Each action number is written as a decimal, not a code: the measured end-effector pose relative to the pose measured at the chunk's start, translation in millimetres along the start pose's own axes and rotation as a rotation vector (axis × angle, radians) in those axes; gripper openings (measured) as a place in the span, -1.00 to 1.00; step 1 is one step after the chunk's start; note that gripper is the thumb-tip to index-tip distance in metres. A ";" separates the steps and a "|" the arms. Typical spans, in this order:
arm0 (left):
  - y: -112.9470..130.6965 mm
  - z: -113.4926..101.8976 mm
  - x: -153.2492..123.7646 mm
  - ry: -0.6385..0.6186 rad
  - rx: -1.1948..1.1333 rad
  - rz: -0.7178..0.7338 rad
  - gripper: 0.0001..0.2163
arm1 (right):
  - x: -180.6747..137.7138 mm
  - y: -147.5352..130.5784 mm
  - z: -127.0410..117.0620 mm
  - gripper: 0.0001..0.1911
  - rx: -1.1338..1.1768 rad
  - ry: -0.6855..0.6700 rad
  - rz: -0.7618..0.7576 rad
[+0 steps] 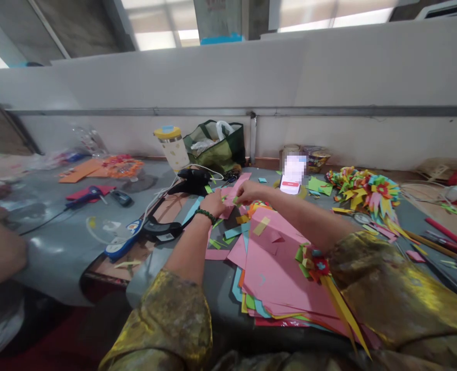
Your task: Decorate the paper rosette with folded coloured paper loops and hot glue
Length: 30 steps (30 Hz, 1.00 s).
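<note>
My left hand [212, 202], with a dark green bead bracelet on its wrist, is closed at the fingertips around a small piece of paper. Just to its right, my right hand [249, 192] is curled in a pinch, with a bit of green paper at its fingertips. A pink paper strip [242, 181] lies between and beyond the hands. Beneath my right forearm sits a stack of pink paper sheets [278, 273] with other colours below. A small paper flower [321, 266] with yellow ribbons rests by my right sleeve. Fine detail at the fingertips is blurred.
A glue gun [124, 242] and cables lie left of my left arm. Behind stand a tumbler [172, 147] and a green bag [228, 152]. A lit phone [291, 178] and colourful paper flowers [379, 190] are to the right. Another person's arm [0, 247] is at far left.
</note>
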<state>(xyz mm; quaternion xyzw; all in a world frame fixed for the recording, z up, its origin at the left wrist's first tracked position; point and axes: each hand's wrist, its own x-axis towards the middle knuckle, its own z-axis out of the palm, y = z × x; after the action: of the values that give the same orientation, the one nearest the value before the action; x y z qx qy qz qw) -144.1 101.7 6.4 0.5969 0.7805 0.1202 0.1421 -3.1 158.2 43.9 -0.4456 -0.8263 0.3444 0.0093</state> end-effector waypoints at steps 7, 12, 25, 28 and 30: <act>-6.2 -11.8 -2.3 0.023 0.034 0.109 -0.41 | 17.8 1.0 7.0 -0.89 -0.058 0.128 0.029; -1.1 -15.5 -4.5 0.076 -0.037 0.124 -0.59 | 22.4 15.9 1.9 -0.79 -0.042 0.139 0.049; 12.8 -34.1 -31.6 -0.502 -0.380 0.335 -0.88 | 31.4 -15.4 8.5 -0.84 0.176 0.152 0.006; 16.1 -18.3 -21.6 -0.214 -0.262 0.255 -0.87 | 25.4 -8.8 3.8 -0.77 0.036 0.040 0.064; 18.7 -5.0 -15.5 -0.160 -0.222 0.249 -0.88 | 16.5 0.8 -2.2 -0.75 -0.049 -0.067 0.106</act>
<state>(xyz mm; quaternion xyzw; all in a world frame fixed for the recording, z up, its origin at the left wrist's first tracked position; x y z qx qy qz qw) -125.3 91.5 19.0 0.6773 0.6685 0.1745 0.2527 -11.7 171.9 40.3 -0.4769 -0.8097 0.3387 -0.0476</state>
